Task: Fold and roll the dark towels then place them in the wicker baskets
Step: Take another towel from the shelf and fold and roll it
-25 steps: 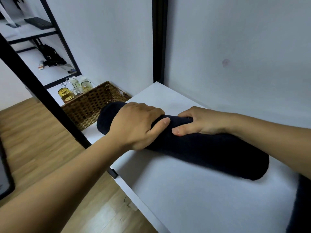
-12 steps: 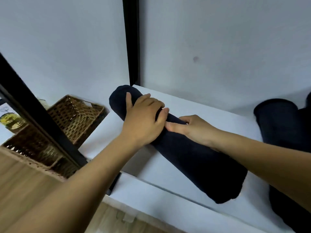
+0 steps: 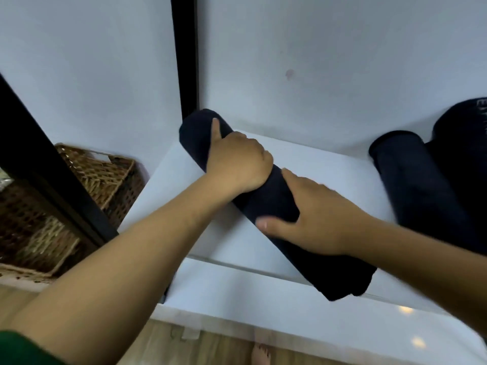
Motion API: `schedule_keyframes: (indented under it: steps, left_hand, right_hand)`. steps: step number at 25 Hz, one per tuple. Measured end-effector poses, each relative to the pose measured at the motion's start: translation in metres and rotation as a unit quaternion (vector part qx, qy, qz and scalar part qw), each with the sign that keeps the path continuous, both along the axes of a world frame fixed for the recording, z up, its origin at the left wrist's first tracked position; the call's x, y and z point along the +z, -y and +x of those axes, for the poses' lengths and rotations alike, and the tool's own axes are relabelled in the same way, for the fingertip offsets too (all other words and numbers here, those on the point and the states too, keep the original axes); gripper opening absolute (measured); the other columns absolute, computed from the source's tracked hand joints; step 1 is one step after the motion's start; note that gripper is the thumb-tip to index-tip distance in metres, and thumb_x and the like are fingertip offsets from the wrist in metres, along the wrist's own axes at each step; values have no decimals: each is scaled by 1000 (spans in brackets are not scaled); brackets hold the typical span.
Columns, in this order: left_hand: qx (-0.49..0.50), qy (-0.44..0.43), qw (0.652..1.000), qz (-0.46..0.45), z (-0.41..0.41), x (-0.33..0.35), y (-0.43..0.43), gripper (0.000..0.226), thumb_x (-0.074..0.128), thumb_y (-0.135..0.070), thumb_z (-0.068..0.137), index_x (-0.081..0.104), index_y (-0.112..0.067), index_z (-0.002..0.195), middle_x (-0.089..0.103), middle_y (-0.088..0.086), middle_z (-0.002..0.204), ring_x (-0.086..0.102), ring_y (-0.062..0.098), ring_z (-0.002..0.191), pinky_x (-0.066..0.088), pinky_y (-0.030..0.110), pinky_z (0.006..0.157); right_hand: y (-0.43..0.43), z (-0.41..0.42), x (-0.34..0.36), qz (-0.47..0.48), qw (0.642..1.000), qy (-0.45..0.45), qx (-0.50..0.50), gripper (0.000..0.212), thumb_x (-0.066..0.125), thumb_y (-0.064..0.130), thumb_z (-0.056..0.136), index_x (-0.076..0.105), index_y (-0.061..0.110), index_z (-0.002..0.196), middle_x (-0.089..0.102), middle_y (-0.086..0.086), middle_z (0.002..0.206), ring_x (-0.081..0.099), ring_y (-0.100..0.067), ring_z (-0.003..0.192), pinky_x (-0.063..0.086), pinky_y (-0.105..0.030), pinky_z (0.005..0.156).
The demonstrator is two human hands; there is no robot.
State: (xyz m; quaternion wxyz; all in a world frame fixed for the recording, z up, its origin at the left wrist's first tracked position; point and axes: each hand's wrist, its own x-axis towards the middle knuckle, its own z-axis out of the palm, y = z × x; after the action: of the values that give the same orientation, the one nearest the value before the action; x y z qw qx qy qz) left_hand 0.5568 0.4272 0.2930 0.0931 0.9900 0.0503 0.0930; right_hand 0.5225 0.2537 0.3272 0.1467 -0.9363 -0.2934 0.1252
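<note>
Rolled dark towel [image 3: 272, 204] | now swung, overhanging table [image 3: 342, 185] edge | left grip [image 3: 237, 164], right grip [image 3: 313, 222] wrapped round it | seemingly ready for wicker basket [image 3: 105, 175]

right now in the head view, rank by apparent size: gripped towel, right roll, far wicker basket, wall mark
1. gripped towel
2. right roll and far wicker basket: look alike, both partly hidden, so unranked
3. wall mark

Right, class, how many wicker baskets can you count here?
2: the far basket beside the white shelf; the near basket, partly behind the black post. More may be hidden.
</note>
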Motion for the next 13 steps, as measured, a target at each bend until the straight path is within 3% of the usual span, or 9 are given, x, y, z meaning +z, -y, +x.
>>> schedule_keyframes:
  steps: [3, 6, 8, 10, 13]
  left_hand:
    - [2, -8, 1000, 0, 8, 4, 2, 49, 29, -38, 98, 57, -19, 62, 57, -5, 71, 51, 19, 91, -6, 59, 121]
    - [37, -16, 999, -3, 19, 8, 4, 48, 32, -47, 93, 66, -23, 70, 60, -7, 72, 45, 18, 90, -8, 58, 121]
    - [36, -5, 999, -4, 29, 8, 8, 48, 31, -47, 91, 66, -23, 70, 60, -7, 70, 47, 17, 85, -5, 57, 121]
    - [23, -18, 1000, -12, 38, 10, 13, 47, 31, -44, 91, 61, -21, 65, 60, -5, 65, 51, 16, 75, -3, 55, 122]
    - [7, -70, 997, 10, 49, 14, 19, 38, 34, -37, 91, 58, -19, 67, 61, -3, 67, 53, 15, 73, -2, 56, 121]
  right_hand:
    - [8, 5, -8, 31, 996, -78, -12, 81, 74, 63, 69, 35, 43, 137, 57, 21, 118, 58, -4, 104, 49, -31, 91]
    - [21, 32, -10, 118, 969, -214, -44, 70, 82, 47, 74, 47, 43, 134, 66, 22, 115, 63, 3, 103, 49, -30, 97]
    - [28, 42, -12, 180, 943, -275, -47, 58, 77, 42, 73, 56, 38, 127, 70, 17, 112, 67, -2, 102, 51, -29, 92]
    - [30, 46, -18, 205, 929, -302, -55, 50, 73, 43, 74, 61, 32, 122, 73, 11, 110, 69, -8, 101, 51, -28, 87]
    - [29, 45, -16, 200, 940, -266, -76, 45, 78, 51, 76, 63, 32, 115, 72, 17, 102, 69, -3, 95, 48, -22, 81]
